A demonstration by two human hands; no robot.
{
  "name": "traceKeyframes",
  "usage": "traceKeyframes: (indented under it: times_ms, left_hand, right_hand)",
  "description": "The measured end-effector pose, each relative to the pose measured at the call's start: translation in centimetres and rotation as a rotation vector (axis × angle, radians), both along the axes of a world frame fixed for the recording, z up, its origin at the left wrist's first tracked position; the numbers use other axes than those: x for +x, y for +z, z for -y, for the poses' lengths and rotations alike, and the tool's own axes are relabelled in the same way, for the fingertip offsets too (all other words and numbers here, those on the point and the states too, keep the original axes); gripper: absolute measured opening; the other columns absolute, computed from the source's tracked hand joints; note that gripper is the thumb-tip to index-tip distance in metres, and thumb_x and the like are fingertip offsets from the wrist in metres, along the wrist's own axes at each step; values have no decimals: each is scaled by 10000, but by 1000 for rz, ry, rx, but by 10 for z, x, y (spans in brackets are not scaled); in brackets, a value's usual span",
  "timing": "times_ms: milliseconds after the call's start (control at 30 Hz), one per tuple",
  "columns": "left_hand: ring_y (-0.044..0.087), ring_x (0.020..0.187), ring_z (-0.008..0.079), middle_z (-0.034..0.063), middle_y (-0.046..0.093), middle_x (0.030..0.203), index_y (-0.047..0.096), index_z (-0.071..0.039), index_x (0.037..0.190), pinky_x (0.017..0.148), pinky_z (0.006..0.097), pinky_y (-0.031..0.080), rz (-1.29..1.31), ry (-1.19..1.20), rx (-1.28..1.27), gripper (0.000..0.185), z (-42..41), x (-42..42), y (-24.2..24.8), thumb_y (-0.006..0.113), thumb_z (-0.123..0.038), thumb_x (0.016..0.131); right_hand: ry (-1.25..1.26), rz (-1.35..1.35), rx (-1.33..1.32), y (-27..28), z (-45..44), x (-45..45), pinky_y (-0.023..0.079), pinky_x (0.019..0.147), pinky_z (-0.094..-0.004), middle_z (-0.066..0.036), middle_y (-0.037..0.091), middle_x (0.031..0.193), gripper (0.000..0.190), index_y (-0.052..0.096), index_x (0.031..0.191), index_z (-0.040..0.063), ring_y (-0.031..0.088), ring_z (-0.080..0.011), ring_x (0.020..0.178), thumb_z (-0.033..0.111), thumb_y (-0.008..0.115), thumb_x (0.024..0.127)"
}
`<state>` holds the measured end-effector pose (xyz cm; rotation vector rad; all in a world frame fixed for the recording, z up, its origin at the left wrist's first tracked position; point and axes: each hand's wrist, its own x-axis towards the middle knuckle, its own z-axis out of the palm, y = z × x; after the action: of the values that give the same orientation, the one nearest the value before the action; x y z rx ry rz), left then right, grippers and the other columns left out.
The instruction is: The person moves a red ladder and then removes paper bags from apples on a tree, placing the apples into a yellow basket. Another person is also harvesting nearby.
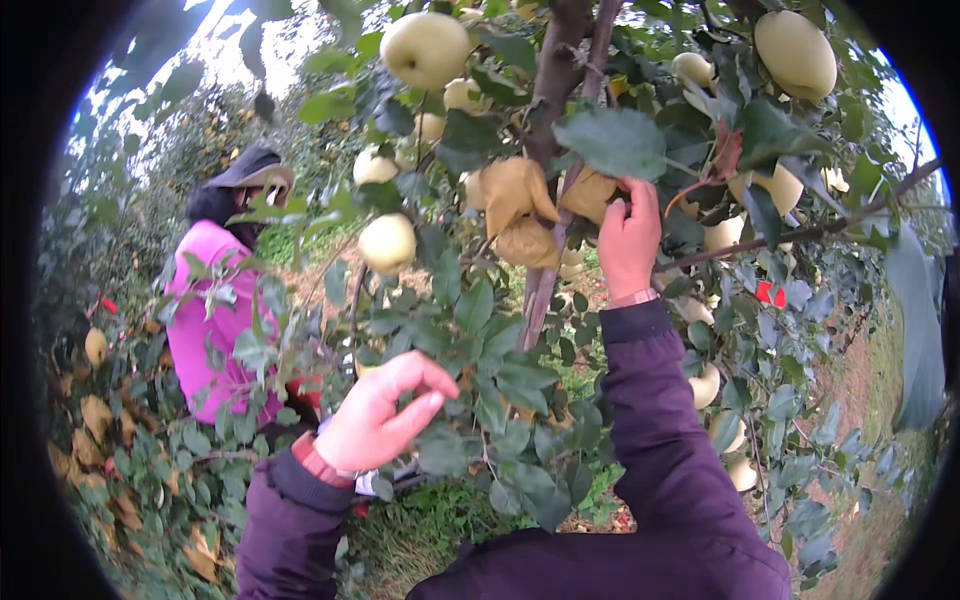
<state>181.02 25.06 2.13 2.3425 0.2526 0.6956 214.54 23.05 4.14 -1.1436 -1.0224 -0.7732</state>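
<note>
My right hand (631, 238) is raised to a brown paper fruit bag (589, 195) beside the trunk, its fingertips at the bag's right side, partly under a large leaf. Whether the fingers grip the bag is unclear. Left of it hang two more brown paper bags, one (514, 193) above the other (527, 244). My left hand (394, 409) is held lower at the left in front of leaves, thumb and forefinger apart, with nothing seen in it. Pale yellow-green apples hang around, one (387, 244) above my left hand and a larger one (425, 51) near the top.
The apple tree's trunk (555, 82) rises at the upper middle. A branch (817, 232) reaches to the right with more pale apples (795, 54) about it. A person in a pink top (214, 322) and brimmed hat stands among foliage at the left. Grass lies below.
</note>
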Motion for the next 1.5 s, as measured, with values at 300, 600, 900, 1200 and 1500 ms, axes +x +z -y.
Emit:
traceKeyframes:
  times_ms: [300,600,900,1200,1500]
  left_hand:
    - [592,905,168,106,622,964,597,5,1046,795,290,467,86,-177,249,187,-91,176,78,553,-105,902]
    - [581,990,313,94,657,1034,658,-129,1014,864,386,452,383,-406,498,245,-147,289,89,579,-131,782]
    - [541,1044,367,169,590,1135,656,-38,995,897,398,447,304,-299,693,250,-146,292,104,618,-106,757]
    - [540,971,377,199,546,1002,600,69,976,867,398,439,451,-32,457,270,-148,284,62,655,-95,769]
    - [559,940,365,180,545,973,608,-5,908,822,405,462,434,-72,482,165,-135,260,78,590,-64,755]
  right_hand:
    - [-258,-64,-101,1,-9,60,463,712,-473,-245,612,851,240,590,969,-5,577,-438,823,194,545,842]
    - [-218,-24,-253,15,-12,57,479,681,-481,-235,627,820,234,608,879,5,594,-428,791,222,584,795]
    - [-335,-8,-123,22,-7,54,485,673,-447,-216,635,792,191,633,860,-5,605,-414,767,168,602,786]
    - [-461,-53,57,6,-18,55,489,636,-425,-188,642,741,99,593,814,-9,635,-371,709,88,603,793]
    - [-321,-226,126,5,-11,51,450,565,-392,-152,602,623,180,588,818,-20,609,-320,586,160,589,827]
